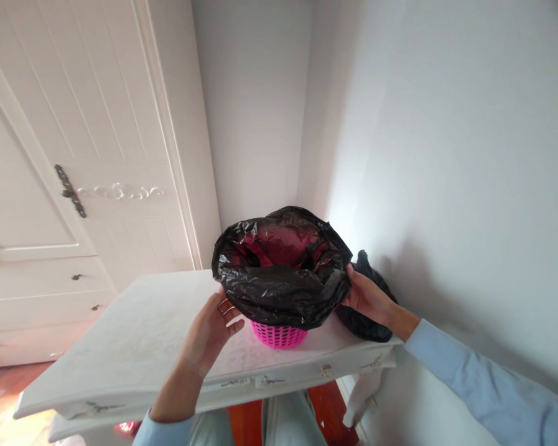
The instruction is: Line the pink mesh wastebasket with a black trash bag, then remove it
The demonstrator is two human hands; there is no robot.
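Observation:
A pink perforated plastic basket [279,335] stands on the white table. Over its rim hangs a black garbage bag [283,294], its mouth spread wide and its edge folded down around the outside. Pink shows through the thin film inside. At the bag's left side is my left hand [214,328], thumb apart from the fingers, with the fingertips touching the hanging film. My right hand [365,294] grips the bag's edge on the right, and its fingers are partly hidden behind the plastic.
Behind my right hand, a second black plastic bag [376,328] lies at the table's right end, against the wall [469,186]. The white table [134,334] has a carved front edge. A white wardrobe [134,124] with dark handles rises at the left.

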